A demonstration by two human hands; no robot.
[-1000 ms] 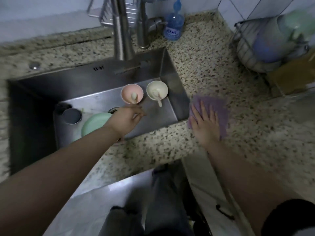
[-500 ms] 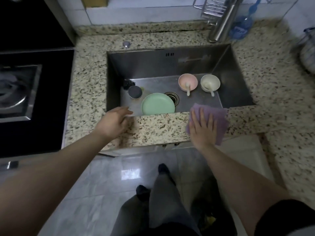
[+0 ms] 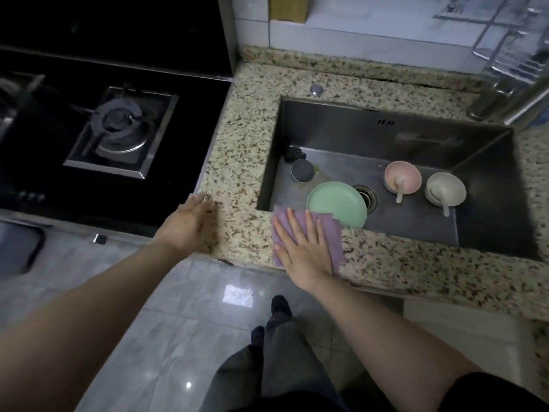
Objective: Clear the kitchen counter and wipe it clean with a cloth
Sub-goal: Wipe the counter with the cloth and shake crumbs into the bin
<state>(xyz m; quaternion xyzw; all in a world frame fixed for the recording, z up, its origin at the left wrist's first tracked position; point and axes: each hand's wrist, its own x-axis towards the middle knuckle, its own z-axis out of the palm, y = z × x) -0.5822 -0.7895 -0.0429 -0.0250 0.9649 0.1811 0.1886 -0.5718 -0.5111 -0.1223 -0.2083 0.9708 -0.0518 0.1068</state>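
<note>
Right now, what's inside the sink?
Inside the sink sit a green plate, a pink bowl and a cream bowl, each holding a spoon, a small round dark lid, and a dark scrubber. The purple cloth hides the plate's near edge.

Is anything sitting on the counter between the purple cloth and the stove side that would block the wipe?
Nothing loose shows there. The right hand presses the purple cloth flat on the counter; the stretch toward the stove is bare granite, with only the open left hand over it.
</note>
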